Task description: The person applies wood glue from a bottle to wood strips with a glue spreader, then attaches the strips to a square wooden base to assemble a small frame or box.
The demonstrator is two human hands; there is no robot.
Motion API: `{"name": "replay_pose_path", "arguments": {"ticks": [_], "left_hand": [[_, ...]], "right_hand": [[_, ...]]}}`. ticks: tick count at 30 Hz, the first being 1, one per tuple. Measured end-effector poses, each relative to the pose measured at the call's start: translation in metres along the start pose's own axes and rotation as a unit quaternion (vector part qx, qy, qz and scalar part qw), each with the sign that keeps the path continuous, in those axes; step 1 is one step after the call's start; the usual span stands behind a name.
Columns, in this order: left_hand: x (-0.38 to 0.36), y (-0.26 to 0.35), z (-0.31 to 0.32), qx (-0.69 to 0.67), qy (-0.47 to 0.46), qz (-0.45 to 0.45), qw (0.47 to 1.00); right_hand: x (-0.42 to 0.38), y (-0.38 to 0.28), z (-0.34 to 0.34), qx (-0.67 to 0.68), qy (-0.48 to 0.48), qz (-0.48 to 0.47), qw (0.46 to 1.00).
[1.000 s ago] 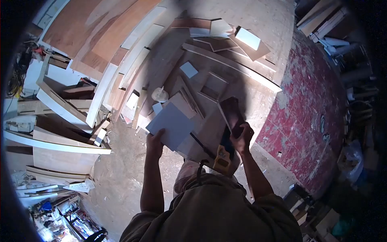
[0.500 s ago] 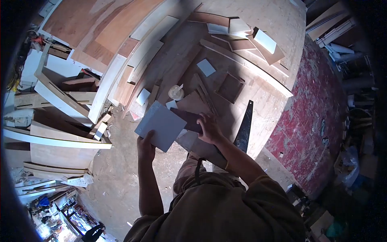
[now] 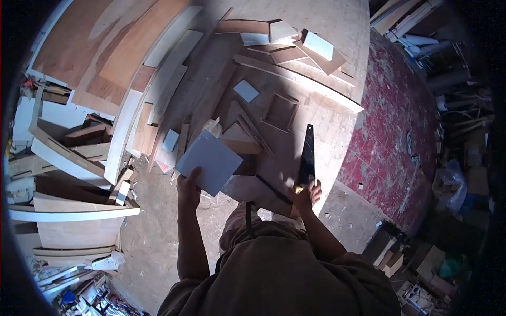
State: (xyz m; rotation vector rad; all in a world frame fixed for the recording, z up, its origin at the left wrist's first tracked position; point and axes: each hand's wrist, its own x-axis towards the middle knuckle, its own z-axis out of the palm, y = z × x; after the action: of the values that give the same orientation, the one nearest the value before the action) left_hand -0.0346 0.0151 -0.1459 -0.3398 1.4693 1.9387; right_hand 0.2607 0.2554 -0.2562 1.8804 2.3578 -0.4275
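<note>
My left hand (image 3: 190, 190) grips the lower left edge of a square pale grey panel (image 3: 212, 160), thumb on top. The panel is held up over the table's near edge. My right hand (image 3: 307, 196) is at the handle end of a hand saw (image 3: 307, 152), thumb on one side and fingers on the other. Something yellow shows by the thumb. The saw's dark blade lies on the table, pointing away from me. A dark board (image 3: 246, 164) shows partly behind the panel. A small pale tub (image 3: 213, 127) sits just beyond the panel, partly hidden.
On the wooden table (image 3: 329, 137) lie a small rectangular frame (image 3: 280, 111), a white tile-like piece (image 3: 246, 91) and a long strip (image 3: 300, 81). Curved boards (image 3: 84, 158) crowd the left. A worn red surface (image 3: 390, 137) is at the right.
My right hand has let go of the dark board and moved right and nearer to me, to the saw. My left hand still holds the panel. The view has shifted.
</note>
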Motion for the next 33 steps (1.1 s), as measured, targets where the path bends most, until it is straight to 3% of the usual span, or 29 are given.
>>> {"name": "replay_pose_path", "arguments": {"ticks": [1, 4, 7, 9, 11, 14, 15, 17, 21, 23, 24, 28, 31, 33], "left_hand": [[0.002, 0.002, 0.005, 0.012, -0.001, -0.007, 1.000], [0.001, 0.006, 0.024, 0.002, -0.011, 0.020, 1.000], [0.002, 0.004, 0.034, -0.002, -0.018, 0.010, 1.000], [-0.001, 0.005, 0.038, 0.008, -0.025, 0.010, 1.000], [-0.002, 0.006, 0.037, 0.015, -0.031, 0.010, 0.999], [-0.001, -0.002, 0.028, 0.015, -0.024, -0.012, 1.000], [-0.001, -0.004, 0.027, 0.004, -0.027, -0.006, 1.000], [-0.003, -0.003, 0.027, -0.007, -0.029, 0.002, 1.000], [-0.009, -0.002, 0.027, -0.002, -0.019, 0.012, 1.000], [-0.008, -0.003, 0.026, -0.002, -0.014, 0.009, 1.000], [-0.008, -0.003, 0.025, 0.000, -0.017, 0.005, 1.000], [-0.007, -0.006, 0.025, -0.001, -0.027, 0.008, 1.000], [-0.006, -0.007, 0.029, 0.006, -0.031, -0.010, 0.999], [-0.010, -0.006, 0.035, 0.012, -0.037, -0.012, 0.999]], "right_hand": [[-0.008, 0.009, -0.002, 0.001, 0.004, 0.005, 1.000], [-0.024, 0.023, -0.006, 0.004, -0.117, 0.063, 0.991], [-0.026, 0.021, 0.011, 0.016, -0.125, 0.138, 0.982], [-0.025, 0.029, 0.026, 0.031, -0.112, 0.141, 0.983], [-0.025, 0.040, 0.042, 0.143, -0.068, 0.148, 0.976], [-0.027, 0.032, 0.023, 0.107, -0.084, 0.168, 0.976], [-0.028, 0.045, 0.042, 0.108, -0.084, 0.166, 0.977], [-0.027, 0.094, 0.108, 0.043, -0.028, 0.066, 0.996], [-0.035, 0.077, 0.066, 0.019, -0.064, 0.068, 0.995], [-0.036, 0.093, 0.076, 0.026, 0.053, 0.003, 0.998], [-0.037, 0.095, 0.066, -0.009, 0.049, -0.048, 0.998], [-0.039, 0.088, 0.035, 0.007, 0.045, -0.050, 0.998], [-0.041, 0.080, 0.019, -0.064, 0.085, -0.035, 0.994], [-0.034, 0.083, 0.007, 0.099, -0.006, -0.010, 0.995]]}}
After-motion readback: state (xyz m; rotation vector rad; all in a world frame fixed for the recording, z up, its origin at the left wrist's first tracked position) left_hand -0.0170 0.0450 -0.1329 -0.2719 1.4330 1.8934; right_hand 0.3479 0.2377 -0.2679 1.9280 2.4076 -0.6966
